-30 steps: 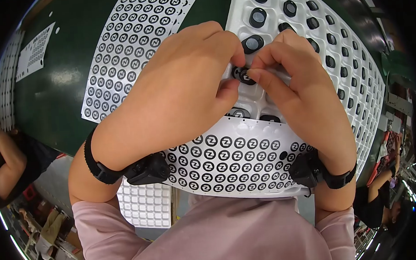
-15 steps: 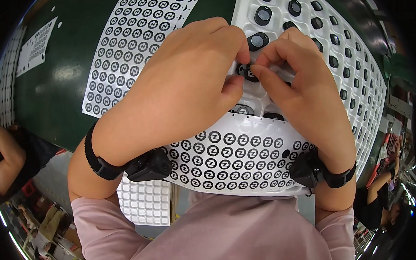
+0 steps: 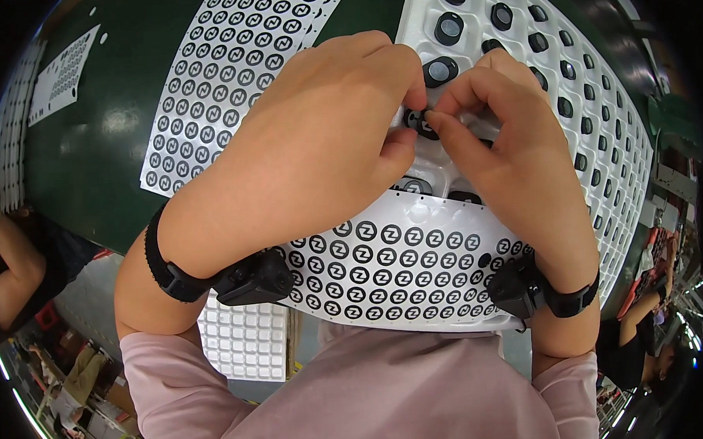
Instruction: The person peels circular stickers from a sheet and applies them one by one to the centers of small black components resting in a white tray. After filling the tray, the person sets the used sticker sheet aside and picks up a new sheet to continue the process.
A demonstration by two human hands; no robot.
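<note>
A small black oval device (image 3: 412, 118) sits in a pocket of the white moulded tray (image 3: 435, 169). My left hand (image 3: 308, 135) has its thumb and forefinger curled about this device's left end; its other fingers are hidden. From the other side, my right hand (image 3: 512, 126) pinches the edge of a round black sticker (image 3: 425, 125) with a white letter mark, lying on or just over the device. Whether the sticker is fully pressed down I cannot tell. In front of me, a white sticker sheet (image 3: 385, 273) overlaps the tray's near edge.
Several more black devices (image 3: 448, 28) fill the tray's pockets. Another sticker sheet (image 3: 205, 100) lies to the left on the dark green table (image 3: 106, 163), with a smaller sheet (image 3: 63, 75) beyond. A white tray (image 3: 243, 342) stands below the table edge. Other people (image 3: 12, 266) work at both sides.
Both hands stay almost in place over the same device, with the right hand's fingertips still pinched at the sticker. The view has shifted slightly.
</note>
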